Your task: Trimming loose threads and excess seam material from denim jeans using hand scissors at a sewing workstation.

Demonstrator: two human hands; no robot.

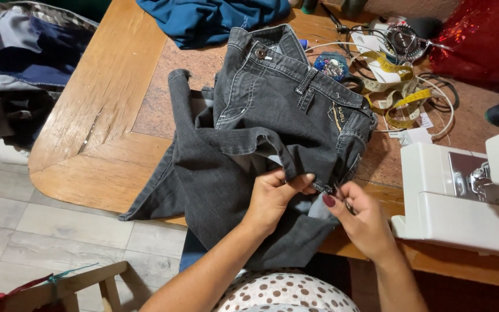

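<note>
Nearest the camera, the left hand [272, 199] pinches a folded edge of the dark grey jeans [272, 121], thumb on top and fingers curled under the cloth. Just to its right, the right hand [362, 219] closes narrowly on a thin dark tool (too small to tell what kind) whose tip meets the same edge, so the seam lies between the two hands, running roughly left to right. The jeans spread away from the fingers up the wooden table [105, 104], waistband farthest. To the right stands a white sewing machine [463, 196]; beyond lie a yellow tape measure [394, 86] and blue cloth [215, 17].
</note>
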